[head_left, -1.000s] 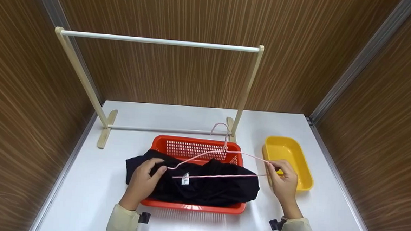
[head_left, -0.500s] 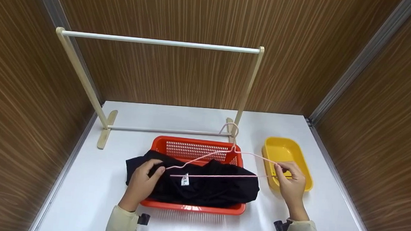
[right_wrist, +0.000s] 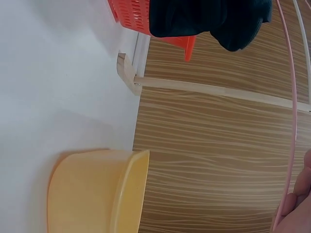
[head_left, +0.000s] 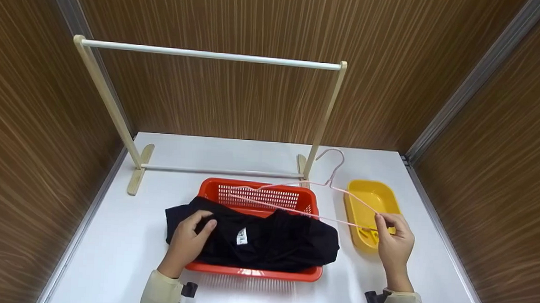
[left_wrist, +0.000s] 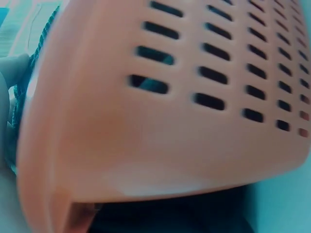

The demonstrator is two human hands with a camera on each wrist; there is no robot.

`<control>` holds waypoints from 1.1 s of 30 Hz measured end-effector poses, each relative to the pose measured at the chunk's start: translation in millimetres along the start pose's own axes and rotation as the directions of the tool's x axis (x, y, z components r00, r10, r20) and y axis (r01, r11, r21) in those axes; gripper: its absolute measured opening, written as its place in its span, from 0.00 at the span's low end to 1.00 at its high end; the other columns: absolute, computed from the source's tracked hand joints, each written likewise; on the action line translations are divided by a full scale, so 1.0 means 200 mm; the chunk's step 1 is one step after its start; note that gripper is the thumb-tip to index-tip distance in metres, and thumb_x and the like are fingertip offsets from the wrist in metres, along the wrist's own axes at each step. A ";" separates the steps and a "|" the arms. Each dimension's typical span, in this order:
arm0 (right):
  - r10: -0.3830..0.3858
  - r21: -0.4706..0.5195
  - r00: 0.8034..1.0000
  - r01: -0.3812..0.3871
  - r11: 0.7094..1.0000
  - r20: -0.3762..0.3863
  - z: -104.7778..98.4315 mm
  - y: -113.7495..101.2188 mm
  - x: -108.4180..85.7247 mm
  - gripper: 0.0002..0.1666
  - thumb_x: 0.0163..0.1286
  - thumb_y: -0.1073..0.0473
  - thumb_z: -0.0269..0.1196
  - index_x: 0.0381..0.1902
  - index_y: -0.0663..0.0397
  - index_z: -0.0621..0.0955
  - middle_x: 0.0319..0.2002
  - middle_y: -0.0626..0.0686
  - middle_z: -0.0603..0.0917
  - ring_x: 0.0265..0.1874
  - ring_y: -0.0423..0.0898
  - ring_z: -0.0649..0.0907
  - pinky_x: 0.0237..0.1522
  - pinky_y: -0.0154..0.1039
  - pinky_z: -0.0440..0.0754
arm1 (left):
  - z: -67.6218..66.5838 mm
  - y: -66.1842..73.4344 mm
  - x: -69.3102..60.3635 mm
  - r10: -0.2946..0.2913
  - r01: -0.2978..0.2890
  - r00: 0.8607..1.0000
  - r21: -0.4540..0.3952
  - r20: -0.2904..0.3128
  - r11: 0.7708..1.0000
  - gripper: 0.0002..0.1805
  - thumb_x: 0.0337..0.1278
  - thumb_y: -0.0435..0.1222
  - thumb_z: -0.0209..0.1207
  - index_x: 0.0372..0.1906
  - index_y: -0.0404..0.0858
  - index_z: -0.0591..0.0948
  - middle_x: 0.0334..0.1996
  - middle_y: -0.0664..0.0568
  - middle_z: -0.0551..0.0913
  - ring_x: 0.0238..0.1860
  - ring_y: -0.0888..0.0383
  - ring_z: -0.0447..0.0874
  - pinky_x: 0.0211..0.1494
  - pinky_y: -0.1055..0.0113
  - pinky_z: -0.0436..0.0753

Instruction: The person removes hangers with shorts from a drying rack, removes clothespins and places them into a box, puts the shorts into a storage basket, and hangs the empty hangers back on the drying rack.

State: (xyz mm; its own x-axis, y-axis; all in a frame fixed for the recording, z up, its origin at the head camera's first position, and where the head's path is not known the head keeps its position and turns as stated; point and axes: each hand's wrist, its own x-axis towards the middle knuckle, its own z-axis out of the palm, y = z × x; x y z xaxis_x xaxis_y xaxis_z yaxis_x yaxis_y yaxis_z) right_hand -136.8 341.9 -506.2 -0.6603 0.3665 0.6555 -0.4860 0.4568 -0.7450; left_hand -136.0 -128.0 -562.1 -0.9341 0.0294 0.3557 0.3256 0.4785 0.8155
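My right hand pinches the right end of a thin pink clothes hanger, raised and tilted above the red basket, its hook pointing to the back. In the right wrist view the hanger runs along the fingers at the right edge. A black garment with a white label lies bunched across the basket, overhanging both ends. My left hand holds the garment's left part, thumb and fingers curled at its cloth; the fingertips are partly hidden. The left wrist view shows mostly the basket's perforated wall.
The red basket stands on the white table. Behind it is a wooden rack with a white top rail. At right stands a yellow tray with yellow clips inside. Wood-patterned walls enclose the table.
The hanger has moved right and toward the back with my right hand; its left end has left the place beside my left thumb. My left hand and the garment have barely moved.
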 end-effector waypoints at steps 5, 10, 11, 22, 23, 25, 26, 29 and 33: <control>0.085 0.010 0.996 -0.085 0.996 -0.038 0.00 0.01 0.00 0.03 0.68 0.76 0.65 0.38 0.76 0.85 0.33 0.48 0.82 0.33 0.40 0.76 0.38 0.26 0.76 | 0.01 -0.01 0.00 -0.009 0.009 1.000 0.002 -0.003 1.000 0.16 0.72 0.45 0.63 0.54 0.37 0.85 0.52 0.51 0.88 0.58 0.52 0.84 0.62 0.46 0.79; 0.127 0.021 0.989 -0.125 0.992 -0.075 0.01 0.01 0.00 0.05 0.71 0.74 0.64 0.40 0.75 0.85 0.34 0.45 0.81 0.34 0.40 0.77 0.38 0.25 0.76 | 0.01 -0.01 -0.01 -0.035 0.035 0.999 0.000 -0.011 0.999 0.17 0.71 0.45 0.64 0.53 0.37 0.85 0.52 0.50 0.88 0.58 0.51 0.84 0.62 0.46 0.79; 0.127 0.024 0.988 -0.126 0.992 -0.082 0.02 0.01 0.00 0.05 0.71 0.74 0.64 0.40 0.75 0.85 0.34 0.44 0.81 0.34 0.40 0.77 0.39 0.25 0.76 | 0.01 -0.01 -0.01 -0.039 0.039 0.999 0.001 -0.012 0.999 0.16 0.71 0.45 0.64 0.53 0.38 0.85 0.52 0.50 0.88 0.58 0.51 0.84 0.62 0.46 0.79; 0.126 0.042 0.976 -0.120 0.992 -0.176 0.08 -0.08 0.01 0.07 0.69 0.73 0.66 0.38 0.78 0.85 0.30 0.46 0.80 0.30 0.38 0.76 0.33 0.26 0.73 | 0.02 -0.01 -0.01 -0.042 0.042 0.999 0.004 -0.031 0.999 0.16 0.70 0.44 0.65 0.53 0.37 0.85 0.51 0.49 0.88 0.57 0.50 0.84 0.61 0.45 0.80; 0.131 0.043 0.974 -0.125 0.991 -0.184 0.09 -0.09 0.01 0.07 0.69 0.73 0.66 0.38 0.78 0.85 0.30 0.46 0.80 0.29 0.37 0.76 0.33 0.26 0.73 | 0.02 -0.01 -0.01 -0.043 0.043 0.999 0.003 -0.033 0.999 0.16 0.70 0.44 0.65 0.53 0.37 0.85 0.51 0.49 0.88 0.57 0.50 0.84 0.61 0.45 0.79; 0.143 0.044 0.970 -0.137 0.990 -0.196 0.11 -0.10 0.01 0.07 0.69 0.73 0.66 0.38 0.78 0.85 0.30 0.45 0.80 0.29 0.37 0.76 0.33 0.26 0.73 | 0.02 -0.02 -0.01 -0.044 0.044 0.999 0.007 -0.033 0.999 0.16 0.71 0.44 0.64 0.53 0.38 0.85 0.52 0.49 0.88 0.57 0.50 0.84 0.61 0.45 0.79; 0.146 0.046 0.969 -0.140 0.989 -0.201 0.11 -0.11 0.02 0.07 0.69 0.73 0.66 0.38 0.78 0.85 0.30 0.45 0.80 0.29 0.36 0.76 0.33 0.26 0.73 | 0.02 -0.02 -0.01 -0.045 0.045 0.998 0.009 -0.032 0.999 0.16 0.71 0.44 0.64 0.53 0.38 0.85 0.52 0.49 0.87 0.58 0.50 0.84 0.62 0.45 0.79; 0.151 0.050 0.966 -0.143 0.988 -0.209 0.13 -0.12 0.02 0.06 0.68 0.73 0.67 0.38 0.78 0.85 0.29 0.45 0.80 0.29 0.36 0.76 0.34 0.26 0.73 | 0.02 -0.03 -0.01 -0.047 0.047 0.998 0.012 -0.030 0.999 0.16 0.71 0.45 0.64 0.54 0.39 0.84 0.54 0.48 0.87 0.59 0.49 0.83 0.62 0.44 0.79; 0.137 0.046 0.969 -0.130 0.990 -0.204 0.16 -0.12 0.02 0.06 0.68 0.74 0.67 0.38 0.78 0.85 0.29 0.45 0.81 0.29 0.36 0.76 0.34 0.26 0.73 | 0.03 -0.03 -0.01 -0.046 0.046 0.999 0.009 -0.025 0.999 0.16 0.71 0.45 0.64 0.54 0.39 0.84 0.53 0.48 0.87 0.59 0.49 0.84 0.62 0.44 0.79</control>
State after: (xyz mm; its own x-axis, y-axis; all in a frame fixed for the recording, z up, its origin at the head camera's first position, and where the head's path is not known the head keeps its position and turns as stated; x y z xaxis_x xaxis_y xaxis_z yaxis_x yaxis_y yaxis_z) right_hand -146.0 307.2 -489.3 -0.5896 0.5833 0.5586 -0.4218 0.3674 -0.8289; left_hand -136.6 -125.9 -569.7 -0.9441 -0.0145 0.3292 0.2808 0.4874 0.8268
